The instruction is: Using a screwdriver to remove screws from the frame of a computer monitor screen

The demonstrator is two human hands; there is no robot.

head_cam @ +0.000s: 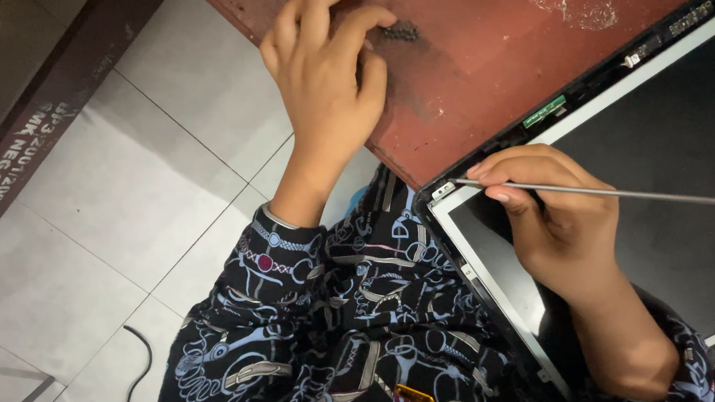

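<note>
At the far left of the frame I see a dark metal beam running diagonally over pale floor tiles, with a thin black cable lying on the tiles near the bottom edge. Moving right, my left hand sits at upper centre on the worn red table, its fingers curled down with the tips pinching at a small pile of dark screws — I cannot tell whether a screw is actually gripped. Below it, my patterned black-and-blue sleeves fill the lower middle. Further right, a bare laptop screen panel lies tilted across the table's corner, its lower end overhanging the edge toward my lap; a small green tag shows on its upper frame. My right hand rests on the panel, fingers wrapped around the thin metal shaft of a screwdriver. The shaft lies nearly level — its tip touches the metal bracket at the panel's corner, and its amber handle leaves the frame at the right edge.
</note>
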